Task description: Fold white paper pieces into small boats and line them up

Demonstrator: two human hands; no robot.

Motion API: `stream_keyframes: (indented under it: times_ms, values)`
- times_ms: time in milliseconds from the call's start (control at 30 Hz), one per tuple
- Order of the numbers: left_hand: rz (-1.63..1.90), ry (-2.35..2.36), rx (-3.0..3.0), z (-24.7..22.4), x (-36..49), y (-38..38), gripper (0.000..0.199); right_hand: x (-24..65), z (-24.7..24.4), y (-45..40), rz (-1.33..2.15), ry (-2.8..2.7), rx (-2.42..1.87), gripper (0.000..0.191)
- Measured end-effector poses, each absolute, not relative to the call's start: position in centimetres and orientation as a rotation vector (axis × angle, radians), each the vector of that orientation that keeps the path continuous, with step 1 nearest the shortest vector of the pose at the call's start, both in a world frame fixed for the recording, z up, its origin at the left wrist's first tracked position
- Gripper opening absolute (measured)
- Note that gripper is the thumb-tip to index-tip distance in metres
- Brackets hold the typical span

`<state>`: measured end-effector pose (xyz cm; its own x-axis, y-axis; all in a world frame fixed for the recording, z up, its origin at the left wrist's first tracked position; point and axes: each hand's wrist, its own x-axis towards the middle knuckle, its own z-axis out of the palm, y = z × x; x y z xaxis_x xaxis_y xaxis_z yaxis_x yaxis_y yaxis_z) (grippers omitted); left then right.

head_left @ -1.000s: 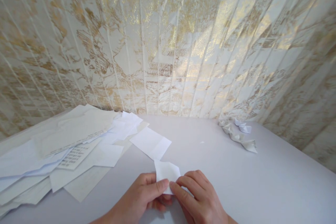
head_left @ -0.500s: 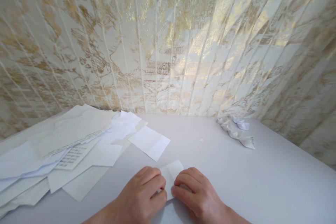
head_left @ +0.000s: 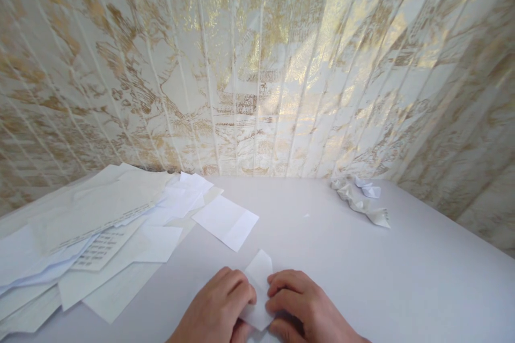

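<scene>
A small white folded paper (head_left: 259, 278) lies between my hands at the front of the table, a pointed corner facing away from me. My left hand (head_left: 221, 300) is closed on its left side, fingers curled and thumb low at the near edge. On the other side, my right hand (head_left: 303, 303) has bent fingers pressed to the paper's right edge, with the thumb near the bottom corner. The fingers partly cover the paper's sides.
To the left spreads a pile of loose paper sheets (head_left: 108, 209), some printed. A single white sheet (head_left: 227, 221) lies beyond my hands. Folded paper pieces (head_left: 358, 201) sit at the back right of the white table (head_left: 394, 278). A patterned curtain (head_left: 257, 64) hangs behind.
The paper has turned so its point faces more directly away, and it sits slightly nearer me. Both hands have shifted their hold along its sides. The view has moved a little.
</scene>
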<state>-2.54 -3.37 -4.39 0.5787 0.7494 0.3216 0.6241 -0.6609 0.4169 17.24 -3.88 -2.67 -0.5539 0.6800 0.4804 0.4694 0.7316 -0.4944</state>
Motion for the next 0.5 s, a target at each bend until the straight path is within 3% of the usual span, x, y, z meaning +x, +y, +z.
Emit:
stream_keyframes:
  times_ms: [133, 300, 500]
  values:
    - [0.593, 1.258, 2.279, -2.1, -2.5, -3.1, 0.009, 16.8, -2.8, -3.8, 0.500, -2.182, -0.941, 0.017]
    - [0.617, 1.352, 2.235, -1.7, -2.1, -3.0, 0.021, 16.3, -2.9, -3.9, 0.577, -2.089, -1.127, 0.017]
    - [0.603, 1.378, 2.368, -2.6, -2.0, -3.1, 0.016, 15.7, -3.1, -4.0, 0.497, -2.059, -1.240, 0.017]
